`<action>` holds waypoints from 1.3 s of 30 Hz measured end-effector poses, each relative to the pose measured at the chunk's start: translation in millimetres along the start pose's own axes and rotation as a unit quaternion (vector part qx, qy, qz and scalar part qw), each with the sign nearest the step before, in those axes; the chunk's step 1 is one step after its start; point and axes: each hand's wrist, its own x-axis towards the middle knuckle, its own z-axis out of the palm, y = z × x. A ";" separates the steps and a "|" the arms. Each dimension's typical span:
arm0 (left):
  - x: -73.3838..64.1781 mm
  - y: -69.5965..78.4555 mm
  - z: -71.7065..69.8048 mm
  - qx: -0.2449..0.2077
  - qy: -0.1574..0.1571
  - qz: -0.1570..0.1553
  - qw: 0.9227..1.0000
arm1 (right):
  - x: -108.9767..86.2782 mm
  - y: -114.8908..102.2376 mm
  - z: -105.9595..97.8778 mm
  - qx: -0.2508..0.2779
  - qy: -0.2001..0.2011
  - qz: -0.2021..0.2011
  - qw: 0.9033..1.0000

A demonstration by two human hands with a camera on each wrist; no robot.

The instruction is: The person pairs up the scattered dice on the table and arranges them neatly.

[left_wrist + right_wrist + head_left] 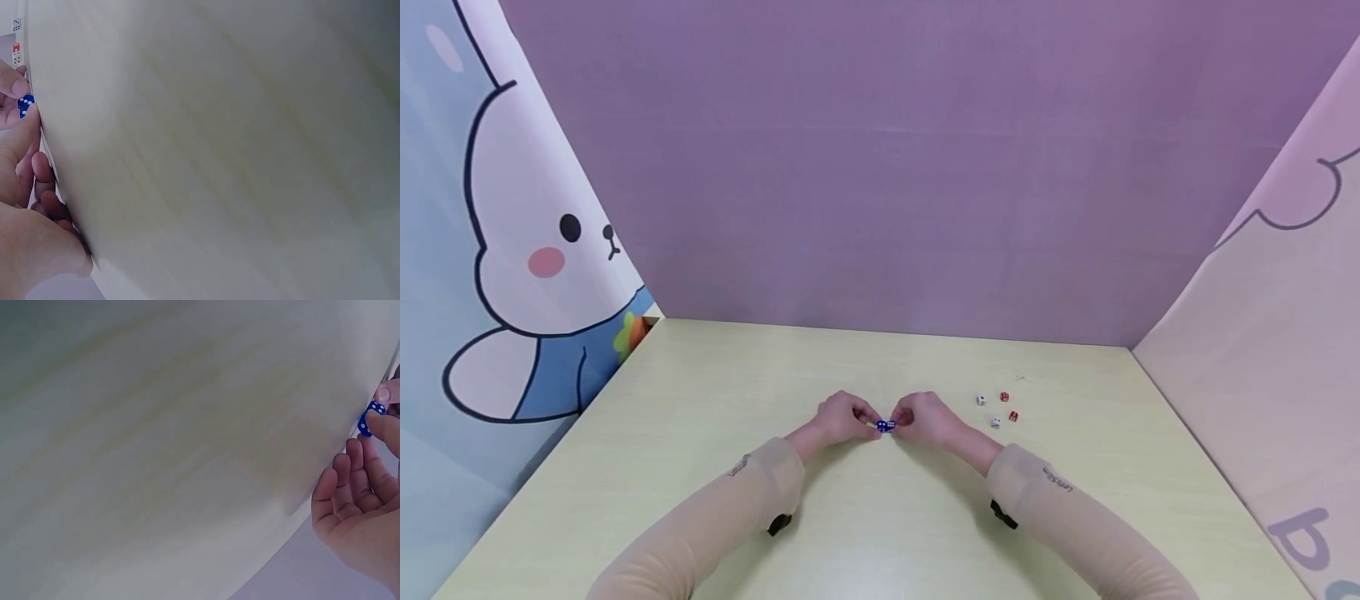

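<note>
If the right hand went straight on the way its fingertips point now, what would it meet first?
Most likely the left blue die, held by the left hand: it lies ahead of the right blue die that the right hand pinches. Whether they touch is unclear.

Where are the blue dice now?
In the head view, the blue dice are below centre, between the left grip and right grip, left of the white dice.

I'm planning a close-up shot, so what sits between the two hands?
In the head view, two blue dice with white pips sit side by side between the left hand and the right hand.
</note>
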 end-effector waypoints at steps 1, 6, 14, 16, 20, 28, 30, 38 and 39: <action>0.4 -0.4 0.3 0.000 0.000 0.001 1.000 | 0.1 0.3 -0.6 0.000 -0.001 0.001 1.000; 0.4 0.1 0.5 -0.001 -0.002 -0.005 1.000 | -4.4 -1.1 -10.5 0.019 -0.008 -0.003 1.000; -0.9 2.4 0.6 -0.019 -0.007 -0.028 0.999 | -19.6 8.4 -37.2 -0.012 0.012 -0.014 1.000; -1.4 2.6 0.5 -0.023 -0.006 -0.030 0.999 | -23.6 14.6 -44.3 -0.020 0.019 -0.008 1.000; -1.5 2.0 0.8 -0.027 -0.006 -0.030 0.999 | -32.1 26.7 -58.9 -0.029 0.027 0.012 0.999; -1.3 0.0 1.9 -0.022 -0.003 -0.023 0.999 | -51.5 46.0 -85.7 -0.038 0.054 0.039 0.997; -1.3 -0.2 2.1 -0.022 -0.002 -0.021 1.000 | -56.4 52.4 -89.6 -0.042 0.065 0.046 0.996; -2.3 1.4 0.9 -0.018 -0.001 -0.020 1.000 | -75.1 76.1 -93.3 -0.050 0.079 0.079 0.993; -2.3 1.4 0.8 -0.018 0.000 -0.022 1.000 | -77.0 77.9 -92.8 -0.048 0.077 0.084 0.992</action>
